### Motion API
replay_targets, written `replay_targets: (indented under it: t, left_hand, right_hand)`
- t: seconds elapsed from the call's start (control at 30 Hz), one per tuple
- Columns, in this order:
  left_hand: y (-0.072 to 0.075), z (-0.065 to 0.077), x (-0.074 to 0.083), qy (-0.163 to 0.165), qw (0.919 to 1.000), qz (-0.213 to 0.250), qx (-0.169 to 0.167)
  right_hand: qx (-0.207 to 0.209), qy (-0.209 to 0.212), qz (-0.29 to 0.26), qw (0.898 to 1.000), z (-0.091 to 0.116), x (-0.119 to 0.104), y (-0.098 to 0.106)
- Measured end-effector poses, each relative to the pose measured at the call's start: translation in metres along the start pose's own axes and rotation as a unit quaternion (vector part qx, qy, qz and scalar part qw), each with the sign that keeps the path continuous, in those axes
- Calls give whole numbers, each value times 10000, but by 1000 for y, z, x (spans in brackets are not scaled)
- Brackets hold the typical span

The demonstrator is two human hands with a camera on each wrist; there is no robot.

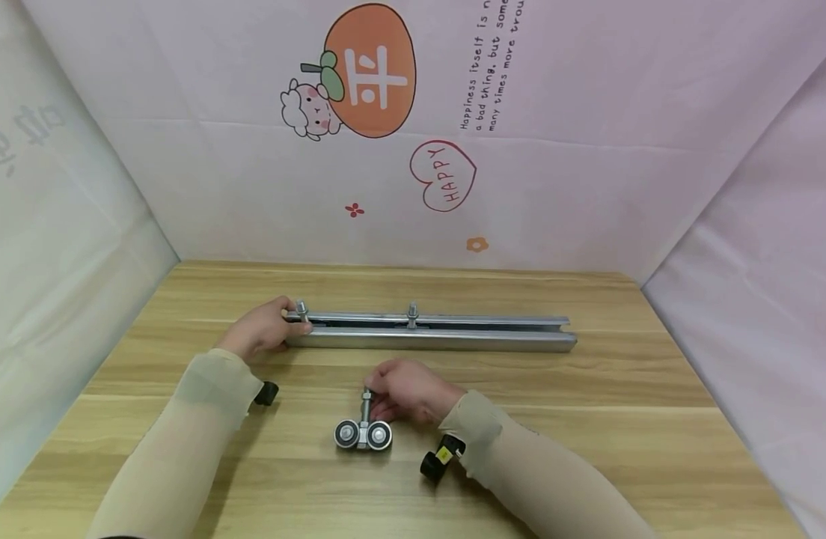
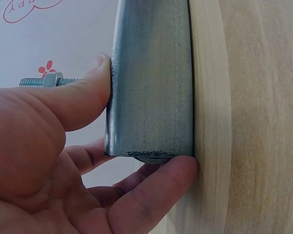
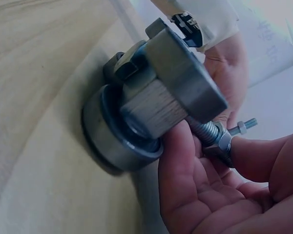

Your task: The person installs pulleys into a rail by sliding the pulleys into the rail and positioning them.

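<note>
A metal C-channel rail (image 1: 426, 341) lies left to right on the table, its slot facing up. Two threaded bolts with nuts stick up from the slot, one near the middle (image 1: 413, 317) and one at the left end. My left hand (image 1: 261, 328) grips that left end, thumb on the upper edge and fingertips at the end face in the left wrist view. In front of the rail, my right hand (image 1: 413, 391) pinches a roller trolley (image 1: 363, 434) by its bolt and nut (image 3: 217, 144). The trolley's wheels (image 3: 119, 131) point toward the near side.
The wooden table (image 1: 319, 486) carries the rail near its back edge. A printed white cloth (image 1: 554, 195) rises behind, with cloth walls at both sides. Black wrist-worn devices (image 1: 435, 466) hang below both sleeves.
</note>
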State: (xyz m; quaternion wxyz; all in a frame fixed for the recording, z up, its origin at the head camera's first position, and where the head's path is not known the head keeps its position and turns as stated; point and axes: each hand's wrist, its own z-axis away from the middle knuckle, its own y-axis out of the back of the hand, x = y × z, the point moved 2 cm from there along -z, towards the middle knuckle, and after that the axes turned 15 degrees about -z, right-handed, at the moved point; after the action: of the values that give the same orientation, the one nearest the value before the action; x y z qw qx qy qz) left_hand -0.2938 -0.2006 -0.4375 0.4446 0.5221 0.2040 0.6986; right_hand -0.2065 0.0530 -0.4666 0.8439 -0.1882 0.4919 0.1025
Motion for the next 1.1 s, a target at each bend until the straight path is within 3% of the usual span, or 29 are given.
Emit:
replay_targets:
  t: [0.5, 0.87, 0.97, 1.1]
  left_hand:
    - [0, 0, -1, 121, 9999, -83, -66]
    - [0, 0, 0, 101, 9999, -61, -126]
    - [0, 0, 0, 91, 9999, -71, -125]
    - [1, 0, 0, 89, 9998, -94, -117]
  right_hand:
    - [194, 439, 211, 9986, 7, -18, 13]
    - [276, 988, 530, 9933, 9, -28, 20]
    - [291, 1277, 1065, 9857, 13, -32, 20]
    - [345, 1670, 1874, 9674, 19, -37, 18]
